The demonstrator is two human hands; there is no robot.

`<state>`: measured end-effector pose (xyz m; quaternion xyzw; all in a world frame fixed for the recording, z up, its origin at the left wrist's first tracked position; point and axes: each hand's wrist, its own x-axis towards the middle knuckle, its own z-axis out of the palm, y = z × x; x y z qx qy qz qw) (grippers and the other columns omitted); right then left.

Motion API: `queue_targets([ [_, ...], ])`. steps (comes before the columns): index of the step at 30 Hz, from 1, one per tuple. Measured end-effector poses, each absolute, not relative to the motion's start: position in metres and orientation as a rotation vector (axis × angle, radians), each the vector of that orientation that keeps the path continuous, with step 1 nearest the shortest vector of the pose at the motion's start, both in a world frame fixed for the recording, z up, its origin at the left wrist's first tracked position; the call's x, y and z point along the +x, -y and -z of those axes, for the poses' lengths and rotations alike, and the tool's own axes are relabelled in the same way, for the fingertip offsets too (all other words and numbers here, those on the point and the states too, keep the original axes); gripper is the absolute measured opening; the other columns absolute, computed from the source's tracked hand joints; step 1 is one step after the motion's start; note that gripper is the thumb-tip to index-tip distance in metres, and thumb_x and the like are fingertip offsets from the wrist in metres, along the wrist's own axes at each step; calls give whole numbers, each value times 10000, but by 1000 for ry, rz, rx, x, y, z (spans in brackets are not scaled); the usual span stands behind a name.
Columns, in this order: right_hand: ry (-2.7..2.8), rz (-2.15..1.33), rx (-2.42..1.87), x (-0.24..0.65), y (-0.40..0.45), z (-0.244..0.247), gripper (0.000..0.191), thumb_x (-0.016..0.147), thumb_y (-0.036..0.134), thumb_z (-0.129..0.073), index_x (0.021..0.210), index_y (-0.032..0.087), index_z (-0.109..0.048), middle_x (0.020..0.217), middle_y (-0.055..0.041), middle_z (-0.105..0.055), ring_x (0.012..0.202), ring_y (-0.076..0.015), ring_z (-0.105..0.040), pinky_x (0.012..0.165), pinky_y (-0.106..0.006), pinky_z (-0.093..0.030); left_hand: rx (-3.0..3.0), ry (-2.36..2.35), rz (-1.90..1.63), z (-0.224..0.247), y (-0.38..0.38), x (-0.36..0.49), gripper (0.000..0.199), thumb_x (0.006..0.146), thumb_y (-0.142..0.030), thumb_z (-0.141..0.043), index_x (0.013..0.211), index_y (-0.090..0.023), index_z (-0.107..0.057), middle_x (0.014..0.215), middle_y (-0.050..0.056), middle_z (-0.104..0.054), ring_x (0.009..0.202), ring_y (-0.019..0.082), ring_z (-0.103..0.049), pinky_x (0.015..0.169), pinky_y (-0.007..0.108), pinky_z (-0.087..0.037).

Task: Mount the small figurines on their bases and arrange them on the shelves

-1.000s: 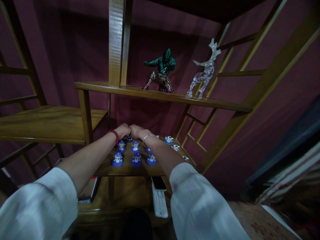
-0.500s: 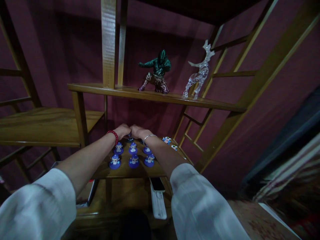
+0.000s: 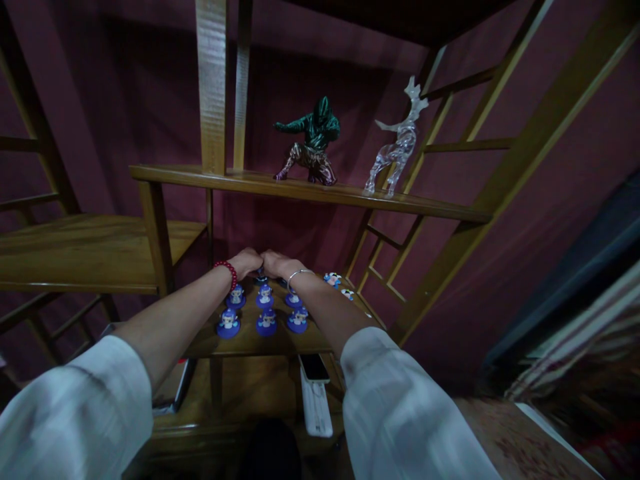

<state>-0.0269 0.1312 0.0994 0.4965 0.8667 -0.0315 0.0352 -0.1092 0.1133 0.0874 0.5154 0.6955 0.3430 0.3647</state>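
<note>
My left hand (image 3: 247, 261), below a red bead bracelet, and my right hand (image 3: 273, 263), below a silver bangle, meet at the back of the lower wooden shelf (image 3: 240, 345). Both are closed on a small figurine (image 3: 261, 276), mostly hidden beneath the fingers. In front of them, small blue-and-white figurines on round purple bases stand in rows, among them a front-left figurine (image 3: 229, 323), a front-middle figurine (image 3: 267, 321) and a front-right figurine (image 3: 298, 320). My right forearm passes close over the right side of the rows.
Above my hands runs an upper shelf (image 3: 300, 189) bearing a green crouching statuette (image 3: 315, 143) and a clear deer figure (image 3: 397, 143). Flat colourful pieces (image 3: 333, 279) lie right of my arm. Below the shelf edge are a phone (image 3: 314, 368) and a white case (image 3: 317, 407).
The view has shifted very slightly, so the shelves and figurines sit a little further left and up. Both hands stay together at the same figurine.
</note>
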Motion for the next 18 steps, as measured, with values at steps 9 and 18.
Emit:
queue_targets([
  [9,-2675,72,1435,-28,-134,-97,365,721,188,-584,1086,172,-591,1080,-101,-626,960,-202,-602,755,-235,-476,1333,-1811,-865,-84,-114,-110,109,707,-13,-481,712,-74,-571,754,104,-646,550,116,-589,469,178,-449],
  [18,-2671,34,1418,-28,-134,-96,389,694,203,-619,1081,165,-592,1107,-110,-612,991,-216,-587,764,-242,-473,1326,-1795,-880,-83,-113,-114,140,704,-8,-472,759,-63,-589,704,92,-637,535,115,-579,486,188,-462],
])
